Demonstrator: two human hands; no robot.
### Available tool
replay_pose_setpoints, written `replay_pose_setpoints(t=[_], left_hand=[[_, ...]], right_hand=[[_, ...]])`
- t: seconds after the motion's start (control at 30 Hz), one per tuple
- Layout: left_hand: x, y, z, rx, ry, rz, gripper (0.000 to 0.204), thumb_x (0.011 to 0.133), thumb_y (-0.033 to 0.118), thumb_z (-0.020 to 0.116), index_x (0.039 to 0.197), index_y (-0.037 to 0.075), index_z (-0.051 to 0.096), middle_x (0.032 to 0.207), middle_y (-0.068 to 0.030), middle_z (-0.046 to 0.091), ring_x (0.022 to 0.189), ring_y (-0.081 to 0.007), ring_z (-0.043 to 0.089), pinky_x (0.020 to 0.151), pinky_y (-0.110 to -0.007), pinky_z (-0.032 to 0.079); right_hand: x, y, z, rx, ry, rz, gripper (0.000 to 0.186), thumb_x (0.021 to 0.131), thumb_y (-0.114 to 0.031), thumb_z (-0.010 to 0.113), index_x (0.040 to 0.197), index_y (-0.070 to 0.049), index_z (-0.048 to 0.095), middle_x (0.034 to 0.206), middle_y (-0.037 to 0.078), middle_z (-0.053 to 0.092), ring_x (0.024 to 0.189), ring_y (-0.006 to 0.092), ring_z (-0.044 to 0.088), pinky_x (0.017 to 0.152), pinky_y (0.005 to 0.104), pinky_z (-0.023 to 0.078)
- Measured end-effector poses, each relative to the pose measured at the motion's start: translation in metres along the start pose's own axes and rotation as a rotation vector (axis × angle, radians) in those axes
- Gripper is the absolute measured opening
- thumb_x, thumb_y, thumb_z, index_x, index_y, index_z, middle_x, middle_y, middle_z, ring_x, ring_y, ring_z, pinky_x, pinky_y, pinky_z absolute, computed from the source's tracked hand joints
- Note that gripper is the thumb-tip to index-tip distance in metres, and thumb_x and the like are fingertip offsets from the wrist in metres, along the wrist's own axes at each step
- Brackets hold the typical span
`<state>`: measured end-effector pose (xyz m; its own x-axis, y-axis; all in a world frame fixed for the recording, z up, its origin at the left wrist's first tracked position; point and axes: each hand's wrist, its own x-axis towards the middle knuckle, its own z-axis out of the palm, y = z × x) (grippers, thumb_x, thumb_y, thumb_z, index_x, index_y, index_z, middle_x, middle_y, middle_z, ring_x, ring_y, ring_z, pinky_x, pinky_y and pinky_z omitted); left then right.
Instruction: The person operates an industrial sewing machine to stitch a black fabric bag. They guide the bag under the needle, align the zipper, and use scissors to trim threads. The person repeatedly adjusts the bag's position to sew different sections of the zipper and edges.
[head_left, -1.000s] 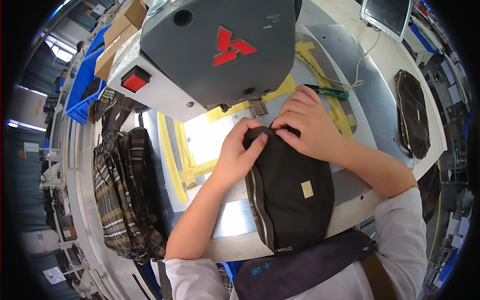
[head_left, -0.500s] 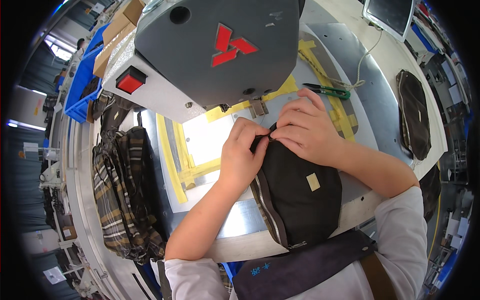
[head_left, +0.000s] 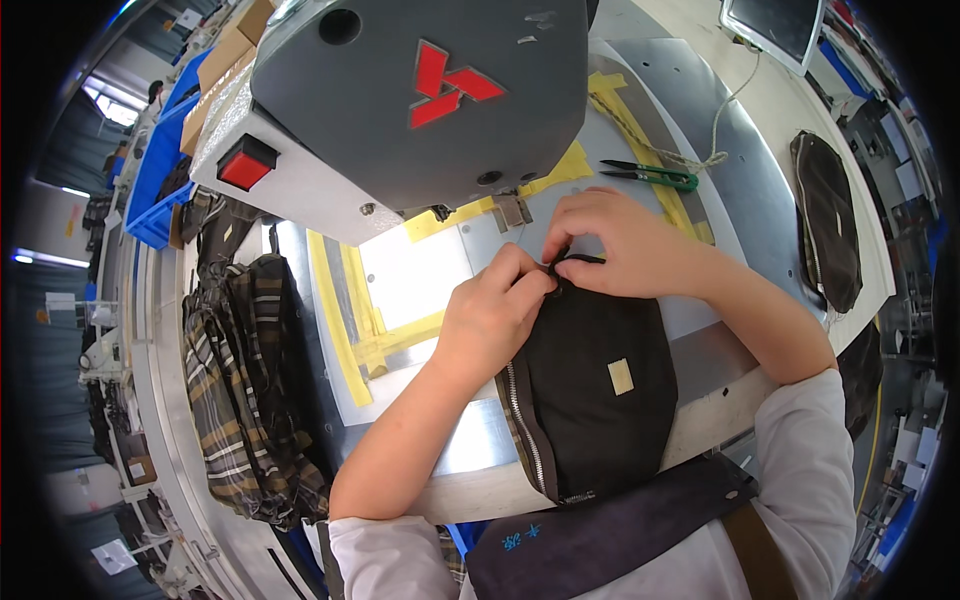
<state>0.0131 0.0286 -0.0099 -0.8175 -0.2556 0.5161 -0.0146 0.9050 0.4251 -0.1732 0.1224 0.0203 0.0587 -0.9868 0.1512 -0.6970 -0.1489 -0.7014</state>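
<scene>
A black fabric pouch (head_left: 600, 420) with a metal zipper along its left side and a small pale patch hangs over the near edge of the sewing machine bed. At its top end my left hand (head_left: 497, 305) pinches the cloth between thumb and fingers. Close beside it my right hand (head_left: 625, 240) grips a narrow dark strap or folded edge of the same pouch, fingers curled. The fingertips of both hands almost meet there; the exact fold between them is partly hidden. Just beyond my hands stands the grey sewing machine head (head_left: 430, 90), with a small metal clamp (head_left: 511, 210) under it.
Green-handled thread snips (head_left: 655, 176) lie on the plate beyond my right hand. Another black pouch (head_left: 828, 225) rests at the right edge. Plaid and black pieces (head_left: 250, 390) are heaped at the left, near a blue bin (head_left: 155, 205). Yellow tape (head_left: 345, 320) frames the work plate.
My right hand has turned and curled further over the pouch's top edge, lifting a dark strip of it. My left hand stays pinched close by. The view has shifted slightly.
</scene>
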Motion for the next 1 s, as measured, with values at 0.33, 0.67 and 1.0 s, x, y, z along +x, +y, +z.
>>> replay_pose_setpoints(t=[0.33,0.67,1.0], left_hand=[[0.005,0.006,0.003,0.152,0.087,0.220,0.021,0.059,-0.002,0.073,0.072,0.010,0.061,0.074,-0.0023,0.054,0.067,-0.0204,0.057,0.053,-0.031,0.047],[0.003,0.004,0.001,-0.022,0.314,-0.047,0.028,0.060,-0.004,0.075,0.078,0.009,0.060,0.076,-0.0033,0.054,0.067,-0.0209,0.057,0.052,-0.031,0.047],[-0.002,0.000,-0.007,0.012,0.267,0.072,0.035,0.052,-0.007,0.077,0.080,0.007,0.061,0.078,-0.0064,0.055,0.068,-0.0224,0.056,0.054,-0.031,0.045]], right_hand=[[0.008,-0.003,0.014,0.073,0.029,0.166,0.013,0.077,-0.015,0.065,0.081,-0.003,0.063,0.081,0.011,0.062,0.078,0.0286,0.059,0.074,0.0370,0.046],[-0.003,-0.016,0.023,-0.199,0.441,-0.261,0.009,0.076,-0.013,0.071,0.074,-0.007,0.064,0.078,0.005,0.059,0.076,0.0251,0.056,0.083,0.0377,0.043],[-0.012,-0.018,0.018,-0.129,0.439,-0.251,0.010,0.075,-0.016,0.075,0.077,-0.009,0.067,0.072,0.002,0.060,0.068,0.0228,0.057,0.078,0.0379,0.045]])
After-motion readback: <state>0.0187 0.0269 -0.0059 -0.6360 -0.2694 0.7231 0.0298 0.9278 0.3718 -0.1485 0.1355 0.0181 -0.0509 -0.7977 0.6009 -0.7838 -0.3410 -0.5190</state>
